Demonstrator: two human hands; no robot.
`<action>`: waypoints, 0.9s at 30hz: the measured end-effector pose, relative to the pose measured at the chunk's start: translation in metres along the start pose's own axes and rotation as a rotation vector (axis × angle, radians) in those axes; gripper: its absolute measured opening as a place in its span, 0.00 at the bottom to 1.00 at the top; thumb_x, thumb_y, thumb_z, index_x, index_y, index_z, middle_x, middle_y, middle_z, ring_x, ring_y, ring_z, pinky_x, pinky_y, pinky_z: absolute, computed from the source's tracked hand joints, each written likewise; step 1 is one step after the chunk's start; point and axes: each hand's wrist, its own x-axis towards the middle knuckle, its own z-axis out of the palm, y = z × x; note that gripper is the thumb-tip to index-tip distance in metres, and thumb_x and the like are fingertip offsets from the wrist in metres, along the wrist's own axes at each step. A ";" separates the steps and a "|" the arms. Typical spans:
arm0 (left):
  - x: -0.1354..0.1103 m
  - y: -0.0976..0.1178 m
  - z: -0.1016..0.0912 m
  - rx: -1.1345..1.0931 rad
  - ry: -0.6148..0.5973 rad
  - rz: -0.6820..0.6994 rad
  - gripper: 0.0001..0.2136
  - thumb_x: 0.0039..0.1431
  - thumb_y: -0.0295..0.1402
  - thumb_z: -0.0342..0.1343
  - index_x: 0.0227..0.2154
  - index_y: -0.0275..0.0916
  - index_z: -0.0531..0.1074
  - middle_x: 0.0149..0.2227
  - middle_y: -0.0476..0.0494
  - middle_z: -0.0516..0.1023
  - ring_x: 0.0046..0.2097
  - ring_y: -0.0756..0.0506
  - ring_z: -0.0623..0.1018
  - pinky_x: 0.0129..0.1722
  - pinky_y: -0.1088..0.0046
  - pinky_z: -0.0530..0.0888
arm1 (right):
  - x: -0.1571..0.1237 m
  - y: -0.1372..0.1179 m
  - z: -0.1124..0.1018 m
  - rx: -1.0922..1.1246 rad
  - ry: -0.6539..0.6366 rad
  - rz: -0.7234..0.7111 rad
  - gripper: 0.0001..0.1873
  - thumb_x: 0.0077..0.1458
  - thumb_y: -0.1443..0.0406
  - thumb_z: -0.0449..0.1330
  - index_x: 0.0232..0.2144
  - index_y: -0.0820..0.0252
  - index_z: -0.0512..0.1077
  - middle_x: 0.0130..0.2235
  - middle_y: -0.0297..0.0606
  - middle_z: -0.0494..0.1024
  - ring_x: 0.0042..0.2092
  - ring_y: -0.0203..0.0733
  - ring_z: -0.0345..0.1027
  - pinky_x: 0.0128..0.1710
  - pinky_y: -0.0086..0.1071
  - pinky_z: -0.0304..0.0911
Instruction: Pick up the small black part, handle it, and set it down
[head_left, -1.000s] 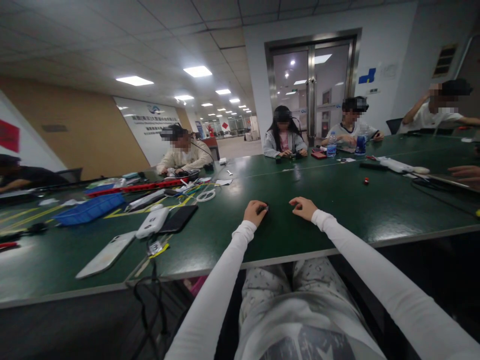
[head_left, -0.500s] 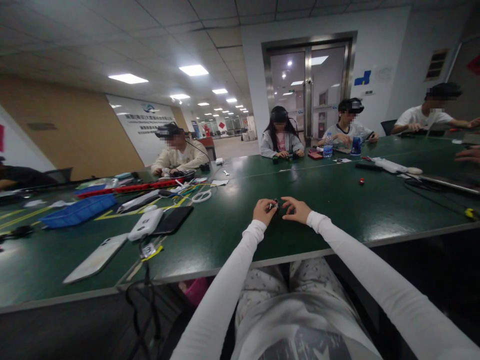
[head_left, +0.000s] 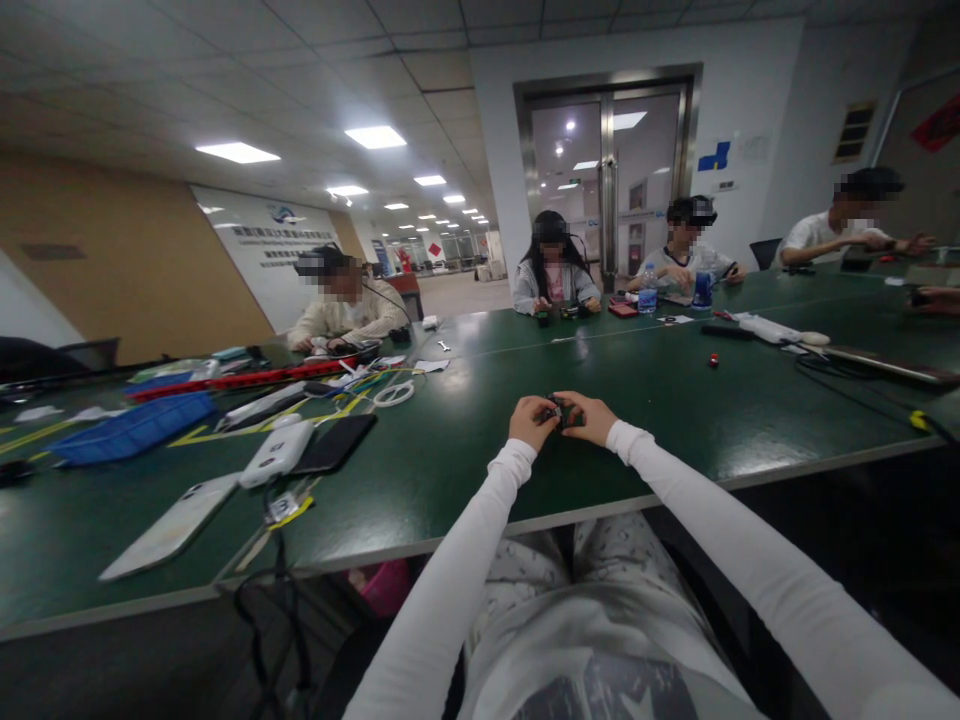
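Observation:
Just above the green table (head_left: 450, 470), near its front edge, my left hand (head_left: 532, 420) is closed on a small dark object (head_left: 556, 408) with some shiny metal on it. My right hand (head_left: 590, 418) comes in from the other side, its thumb and fingers curled against the same object. Most of this object is covered by my fingers, and its kind is too small to tell.
To the left lie a white phone (head_left: 171, 525), a white power bank (head_left: 277, 452), a black phone (head_left: 334, 444) and a blue tray (head_left: 131, 428). A small red piece (head_left: 713, 360) lies to the right. Several people sit around the table.
My right hand has moved left and closed from an open, spread pose onto the small dark object. My left hand has kept its hold. The view has shifted slightly.

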 end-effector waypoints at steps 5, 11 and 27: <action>0.001 0.000 0.000 0.018 -0.002 0.000 0.09 0.40 0.26 0.56 0.29 0.39 0.69 0.37 0.46 0.64 0.36 0.51 0.70 0.38 0.68 0.71 | -0.001 -0.003 -0.002 -0.009 -0.008 -0.020 0.38 0.34 0.70 0.61 0.49 0.52 0.55 0.41 0.35 0.68 0.28 0.30 0.64 0.37 0.32 0.61; 0.000 0.000 0.001 0.013 -0.012 -0.017 0.10 0.40 0.25 0.56 0.29 0.39 0.69 0.37 0.46 0.64 0.36 0.51 0.70 0.38 0.69 0.71 | -0.001 -0.004 -0.003 -0.026 -0.024 -0.036 0.32 0.34 0.70 0.61 0.46 0.54 0.60 0.40 0.34 0.68 0.29 0.31 0.64 0.37 0.31 0.60; -0.001 0.009 -0.003 0.248 -0.045 0.080 0.11 0.40 0.24 0.55 0.31 0.40 0.69 0.36 0.46 0.65 0.40 0.48 0.67 0.40 0.68 0.69 | -0.001 -0.003 -0.002 -0.077 -0.033 -0.018 0.33 0.33 0.69 0.62 0.46 0.55 0.60 0.38 0.34 0.70 0.30 0.33 0.64 0.37 0.31 0.60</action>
